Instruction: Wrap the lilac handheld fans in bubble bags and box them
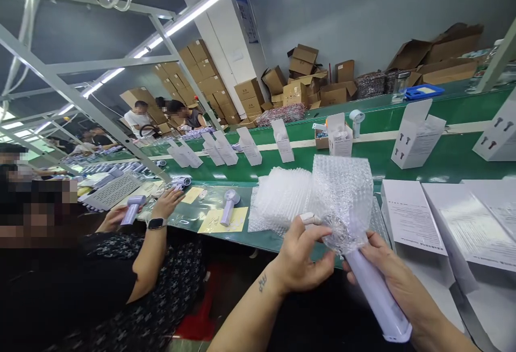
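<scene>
A white hand-held fan (373,295) is in my right hand (393,271), which grips its handle from below. The fan's head sits inside the mouth of a clear bubble-wrap bag (342,196) that stands up above it. My left hand (300,258) pinches the bag's lower edge at the fan's head, fingers closed on the wrap. Both hands are held just in front of the near edge of the table.
A stack of bubble-wrap bags (278,199) lies behind my hands. Printed leaflets (411,215) lie at the right. White open cartons (417,134) stand on the green conveyor belt (455,156). A person at the left (133,266) handles another fan (133,209).
</scene>
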A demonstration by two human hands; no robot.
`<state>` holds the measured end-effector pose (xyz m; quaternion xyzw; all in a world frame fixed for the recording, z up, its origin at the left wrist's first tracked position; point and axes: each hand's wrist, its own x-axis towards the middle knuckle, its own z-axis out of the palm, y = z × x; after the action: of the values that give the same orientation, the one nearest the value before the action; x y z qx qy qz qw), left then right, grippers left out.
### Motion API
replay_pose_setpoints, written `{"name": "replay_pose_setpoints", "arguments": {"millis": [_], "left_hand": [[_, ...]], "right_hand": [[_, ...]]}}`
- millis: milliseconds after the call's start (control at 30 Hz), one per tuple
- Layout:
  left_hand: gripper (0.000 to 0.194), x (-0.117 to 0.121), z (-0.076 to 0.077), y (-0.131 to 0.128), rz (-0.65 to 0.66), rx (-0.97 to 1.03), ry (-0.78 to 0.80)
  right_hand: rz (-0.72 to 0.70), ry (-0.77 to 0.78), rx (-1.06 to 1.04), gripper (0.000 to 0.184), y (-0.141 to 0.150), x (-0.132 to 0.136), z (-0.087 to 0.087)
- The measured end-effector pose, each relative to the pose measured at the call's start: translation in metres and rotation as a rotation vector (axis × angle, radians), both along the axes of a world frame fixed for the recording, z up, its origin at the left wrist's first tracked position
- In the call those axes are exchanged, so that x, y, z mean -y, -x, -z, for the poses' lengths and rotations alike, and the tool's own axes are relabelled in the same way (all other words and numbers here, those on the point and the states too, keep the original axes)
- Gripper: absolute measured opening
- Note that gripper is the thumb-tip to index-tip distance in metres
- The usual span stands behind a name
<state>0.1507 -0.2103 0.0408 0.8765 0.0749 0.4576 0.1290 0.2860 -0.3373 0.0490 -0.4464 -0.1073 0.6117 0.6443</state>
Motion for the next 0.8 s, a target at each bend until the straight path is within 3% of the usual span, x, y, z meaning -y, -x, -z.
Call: {"name": "replay_pose_setpoints", "arguments": {"millis": [100,200,333,400,467,567,667,733,800], "left_hand": [[0.014,-0.01,-0.003,-0.004,0.116,-0.058,0.212],[0.005,-0.017,0.004,-0.005,0.117,-0.022,0.275],[0.012,-0.001,0.029,-0.007,-0.118,0.14,0.078],[0.015,0.012,0.039,-0.01,-0.13,0.17,-0.026],[0.016,0.023,0.04,-0.013,-0.084,0.177,-0.018],[0.01,0.025,0.025,-0.017,-0.061,0.115,0.008],[0.008,0.013,-0.003,-0.02,0.042,-0.104,-0.065],[0.014,-0.002,-0.026,-0.023,0.068,-0.217,0.089],[0.018,-0.019,-0.05,-0.029,0.02,-0.233,0.432]], "right_hand": [[0.023,0.059,-0.053,0.05,0.004,-0.002,0.003],[0.043,0.09,-0.07,0.045,0.007,-0.004,0.003],[0.088,0.01,0.034,0.042,0.003,-0.01,0.003],[0.139,-0.034,0.091,0.046,0.001,-0.015,0.005],[0.135,-0.036,0.138,0.049,0.001,-0.021,0.011],[0.032,0.041,0.163,0.045,0.003,-0.024,0.021],[-0.055,0.133,0.111,0.038,-0.003,-0.023,0.022],[-0.135,0.197,0.096,0.037,-0.015,-0.026,0.01],[-0.173,0.209,0.157,0.036,-0.033,-0.036,-0.014]]}}
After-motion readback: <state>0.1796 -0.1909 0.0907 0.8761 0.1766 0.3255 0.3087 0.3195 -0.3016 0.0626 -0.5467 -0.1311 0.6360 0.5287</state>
